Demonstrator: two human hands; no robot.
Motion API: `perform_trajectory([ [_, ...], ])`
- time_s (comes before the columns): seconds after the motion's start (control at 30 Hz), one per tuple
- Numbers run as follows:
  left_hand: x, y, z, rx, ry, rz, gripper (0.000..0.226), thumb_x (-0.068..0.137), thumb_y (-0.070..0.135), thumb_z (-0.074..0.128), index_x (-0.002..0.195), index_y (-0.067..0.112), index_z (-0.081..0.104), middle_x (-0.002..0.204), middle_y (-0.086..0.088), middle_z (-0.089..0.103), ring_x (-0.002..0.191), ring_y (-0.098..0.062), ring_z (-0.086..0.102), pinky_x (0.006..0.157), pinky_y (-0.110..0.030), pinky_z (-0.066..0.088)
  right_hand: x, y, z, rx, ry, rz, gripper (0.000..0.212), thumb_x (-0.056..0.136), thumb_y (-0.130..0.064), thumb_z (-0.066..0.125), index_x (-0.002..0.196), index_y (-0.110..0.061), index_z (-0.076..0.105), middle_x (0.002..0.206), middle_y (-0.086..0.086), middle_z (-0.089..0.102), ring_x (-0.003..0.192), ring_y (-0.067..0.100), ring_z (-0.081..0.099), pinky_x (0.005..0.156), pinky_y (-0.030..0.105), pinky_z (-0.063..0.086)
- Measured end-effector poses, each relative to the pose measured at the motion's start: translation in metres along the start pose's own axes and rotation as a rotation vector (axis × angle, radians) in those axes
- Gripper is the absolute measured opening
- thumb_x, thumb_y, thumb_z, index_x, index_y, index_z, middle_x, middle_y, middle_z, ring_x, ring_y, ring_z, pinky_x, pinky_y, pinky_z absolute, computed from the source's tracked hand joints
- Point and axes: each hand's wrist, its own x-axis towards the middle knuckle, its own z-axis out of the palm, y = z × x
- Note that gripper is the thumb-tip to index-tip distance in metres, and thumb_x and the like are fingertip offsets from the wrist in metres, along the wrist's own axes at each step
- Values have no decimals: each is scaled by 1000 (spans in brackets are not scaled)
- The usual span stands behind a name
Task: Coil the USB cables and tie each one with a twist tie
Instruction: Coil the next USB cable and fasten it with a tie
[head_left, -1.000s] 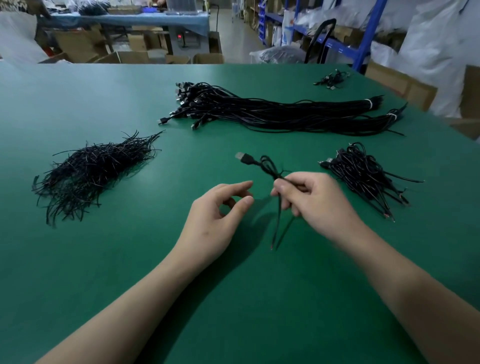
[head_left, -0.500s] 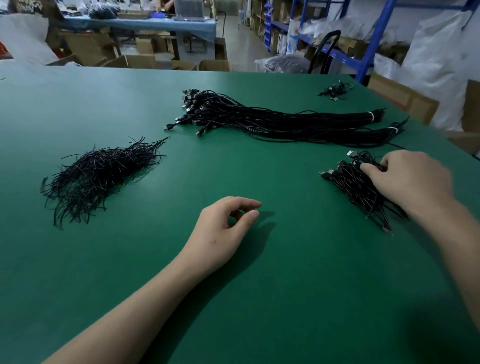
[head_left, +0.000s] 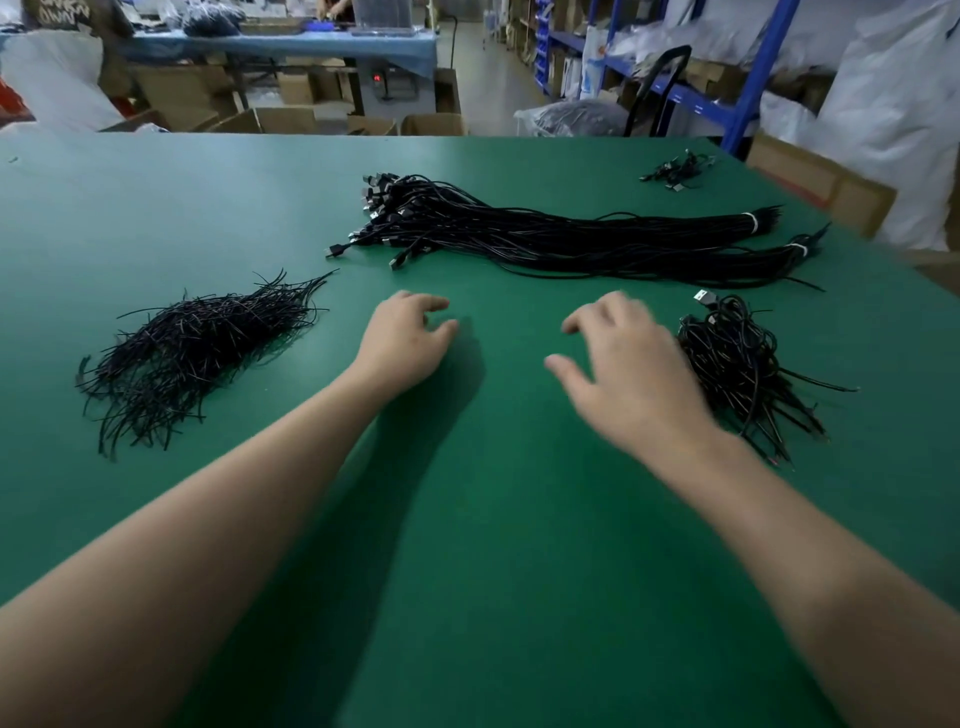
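On the head view I read both hands as empty and apart: the left hand (head_left: 402, 338) loosely curled mid-table, the right hand (head_left: 628, 374) spread just beside the tied coils (head_left: 743, 364) near the table's (head_left: 467, 545) right edge. USB cables (head_left: 571, 234) lie toward the far edge and twist ties (head_left: 197, 348) toward the left, so I judge each supply is within easy reach.

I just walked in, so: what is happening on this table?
A person's left hand and right hand are empty over the green table. Thin black twist ties lie piled at left, long straight black USB cables farther back, and a heap of coiled black cables beside the right hand.
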Motion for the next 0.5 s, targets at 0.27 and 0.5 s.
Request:
perform_trajectory([
  [0.27, 72, -20, 18, 307, 37, -104, 60, 101, 42, 50, 154, 17, 36, 165, -10, 21, 149, -35, 16, 120, -48, 22, 15, -37, 61, 192, -106, -79, 46, 105, -41, 45, 142, -15, 52, 142, 1, 49, 135, 18, 41, 112, 36, 34],
  [0.5, 107, -29, 22, 293, 4, -162, 61, 105, 41, 42, 159, 15, 26, 166, -11, 22, 151, -33, 21, 121, -50, 20, 15, -35, 62, 194, -138, -106, 52, 106, -43, 39, 149, -14, 44, 155, 2, 41, 149, 17, 28, 120, 37, 23],
])
